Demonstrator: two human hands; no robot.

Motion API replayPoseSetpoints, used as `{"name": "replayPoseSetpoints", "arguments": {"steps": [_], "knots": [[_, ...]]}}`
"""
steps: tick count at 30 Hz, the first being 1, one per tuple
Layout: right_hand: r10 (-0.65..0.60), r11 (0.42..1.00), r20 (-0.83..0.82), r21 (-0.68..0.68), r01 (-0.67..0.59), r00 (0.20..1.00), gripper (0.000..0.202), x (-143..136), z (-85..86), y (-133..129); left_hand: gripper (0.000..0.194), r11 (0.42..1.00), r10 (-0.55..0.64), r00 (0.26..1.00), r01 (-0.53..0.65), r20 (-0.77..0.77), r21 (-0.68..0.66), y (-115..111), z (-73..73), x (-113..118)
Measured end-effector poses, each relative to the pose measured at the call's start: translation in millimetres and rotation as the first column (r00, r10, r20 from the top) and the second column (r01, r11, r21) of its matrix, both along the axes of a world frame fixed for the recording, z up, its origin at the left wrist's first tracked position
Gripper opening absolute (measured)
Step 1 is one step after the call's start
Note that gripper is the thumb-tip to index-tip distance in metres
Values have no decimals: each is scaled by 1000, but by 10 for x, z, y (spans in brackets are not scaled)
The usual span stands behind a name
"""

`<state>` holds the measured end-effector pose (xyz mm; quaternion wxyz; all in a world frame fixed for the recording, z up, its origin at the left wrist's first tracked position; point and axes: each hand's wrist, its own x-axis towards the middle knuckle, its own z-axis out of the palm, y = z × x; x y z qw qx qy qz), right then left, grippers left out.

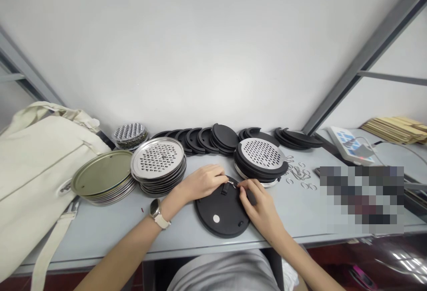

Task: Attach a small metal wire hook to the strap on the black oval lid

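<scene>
A round black disc (223,224) lies on the table in front of me, with a white round spot and a short black strap (225,189) near its far edge. At that strap, a small silver metal clip (232,184) shows between my fingertips. My left hand (209,180) is closed in a pinch at the clip's left end, its wrist wearing a watch. On the other side, my right hand (257,202) pinches at the clip's right end, its lower part over the disc's right edge. The fingers partly hide the clip.
Stacked perforated metal plates (158,158) and olive-green round plates (102,175) stand left, beside a cream bag (40,179). Black discs (225,136) line the wall. Right are a black stack with a perforated plate (263,153), loose metal rings (304,185) and a power strip (350,144).
</scene>
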<state>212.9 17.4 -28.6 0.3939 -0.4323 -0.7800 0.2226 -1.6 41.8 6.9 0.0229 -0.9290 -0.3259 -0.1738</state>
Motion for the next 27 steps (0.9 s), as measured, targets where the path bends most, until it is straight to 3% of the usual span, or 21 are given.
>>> {"name": "replayPoseSetpoints", "arguments": {"steps": [7, 27], "knots": [[6, 1000, 8, -17, -6, 1000, 11, 11, -2, -5, 22, 991, 6, 996, 6, 92, -133, 8, -15, 16], [5, 1000, 34, -26, -4, 999, 12, 21, -10, -1, 18, 967, 74, 970, -14, 230, -254, 10, 20, 45]]}}
